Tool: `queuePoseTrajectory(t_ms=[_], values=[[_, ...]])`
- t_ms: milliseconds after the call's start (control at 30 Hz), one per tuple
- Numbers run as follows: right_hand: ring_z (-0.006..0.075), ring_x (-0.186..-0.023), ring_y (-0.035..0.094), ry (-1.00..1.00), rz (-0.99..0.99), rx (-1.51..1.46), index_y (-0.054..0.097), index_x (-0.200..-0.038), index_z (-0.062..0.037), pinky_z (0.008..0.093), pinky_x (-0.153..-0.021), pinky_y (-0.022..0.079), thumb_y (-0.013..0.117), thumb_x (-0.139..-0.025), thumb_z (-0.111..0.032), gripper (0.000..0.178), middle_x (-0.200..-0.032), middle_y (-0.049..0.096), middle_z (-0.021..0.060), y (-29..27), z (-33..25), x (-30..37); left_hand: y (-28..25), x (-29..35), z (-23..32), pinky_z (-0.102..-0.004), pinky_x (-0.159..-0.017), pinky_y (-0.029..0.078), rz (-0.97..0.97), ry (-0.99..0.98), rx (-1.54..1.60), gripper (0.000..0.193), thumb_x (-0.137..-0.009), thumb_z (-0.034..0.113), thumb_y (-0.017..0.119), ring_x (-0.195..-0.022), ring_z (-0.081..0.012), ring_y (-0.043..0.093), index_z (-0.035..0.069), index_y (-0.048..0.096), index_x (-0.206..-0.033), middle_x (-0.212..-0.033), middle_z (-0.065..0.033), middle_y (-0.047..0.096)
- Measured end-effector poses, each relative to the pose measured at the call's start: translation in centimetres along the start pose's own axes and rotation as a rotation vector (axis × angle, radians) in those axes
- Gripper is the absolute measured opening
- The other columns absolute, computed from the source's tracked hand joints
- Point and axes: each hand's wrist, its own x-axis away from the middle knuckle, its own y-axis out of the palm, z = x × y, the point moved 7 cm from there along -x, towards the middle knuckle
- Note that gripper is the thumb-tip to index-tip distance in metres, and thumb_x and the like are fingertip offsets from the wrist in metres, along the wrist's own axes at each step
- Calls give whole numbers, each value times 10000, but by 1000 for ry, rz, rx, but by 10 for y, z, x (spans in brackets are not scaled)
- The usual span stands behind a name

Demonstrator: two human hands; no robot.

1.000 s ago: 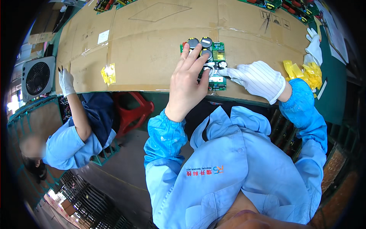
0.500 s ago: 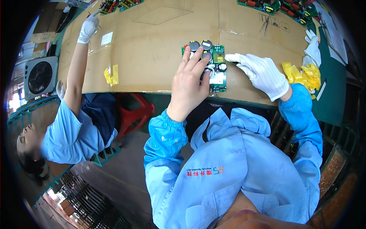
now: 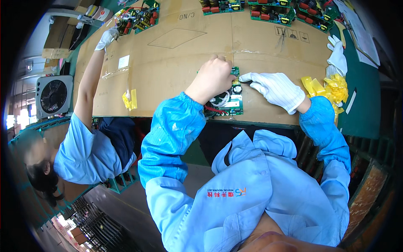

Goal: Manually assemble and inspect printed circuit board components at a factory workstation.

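A green circuit board point(image 3: 236, 110) lies on the cardboard near the table's front edge. A white wire loop, a red wire and several components show on its near half. My bare left hand point(image 3: 215, 77) covers the far half, with its fingers curled closed and the thumb near the board's right side. What those fingertips grip, if anything, is hidden beneath the hand. My right hand point(image 3: 275, 90), in a white striped glove, rests just right of the board. Its fingers stretch out, their tips at the board's right edge.
Yellow tape strips point(image 3: 333, 90) and a white glove point(image 3: 337, 56) lie at the right. More populated boards point(image 3: 270, 14) line the far edge. At the left, a co-worker's gloved hand point(image 3: 108, 38) reaches toward other boards point(image 3: 145, 19). A fan point(image 3: 53, 96) stands beyond.
My left hand's fingers, spread over the round components before, are now curled in with the knuckles raised. My right hand stays beside the board. The co-worker's hand has moved to the far boards.
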Motion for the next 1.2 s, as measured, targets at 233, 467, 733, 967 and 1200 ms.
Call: queuePoseTrajectory(t_ms=[233, 467, 733, 967, 1200], values=[[425, -797, 664, -37, -130, 10, 585, -1310, -224, 532, -697, 516, 513, -1022, -285, 303, -899, 706, 184, 9, -4, -21, 8, -5, -11, -476, -744, 541, 48, -22, 149, 210, -810, 159, 767, -820, -390, 660, -14, 699, -907, -834, -208, 680], [441, -717, 646, 3, -245, -38, 578, -1325, -222, 549, -644, 493, 582, -998, -275, 331, -824, 686, 191, 6, -1, -20, 1, -6, -18, -487, -750, 542, 89, -141, 320, 245, -748, 168, 795, -810, -417, 659, 6, 667, -881, -827, -220, 662], [407, -694, 648, -92, -77, 59, 606, -1284, -216, 523, -613, 497, 532, -1001, -239, 294, -790, 683, 174, 8, -3, -19, -1, -4, -17, -428, -705, 542, 137, -78, 300, 220, -774, 136, 756, -756, -347, 671, -1, 648, -907, -823, -175, 683], [361, -812, 682, -118, 104, 70, 653, -1223, -193, 467, -669, 535, 513, -1010, -215, 255, -922, 718, 122, 0, -15, -21, -1, -4, -24, -472, -750, 532, 175, -74, 275, 200, -824, 78, 552, -782, -403, 655, -2, 602, -1000, -803, -188, 683], [324, -1040, 696, -56, 432, -124, 654, -1246, -102, 368, -882, 557, 551, -1009, -114, 259, -1197, 707, 118, -91, -38, 19, -1, 0, -33, -391, -823, 552, 243, -164, 574, 226, -869, 15, 472, -875, -290, 697, -29, 589, -1057, -898, -169, 706]])
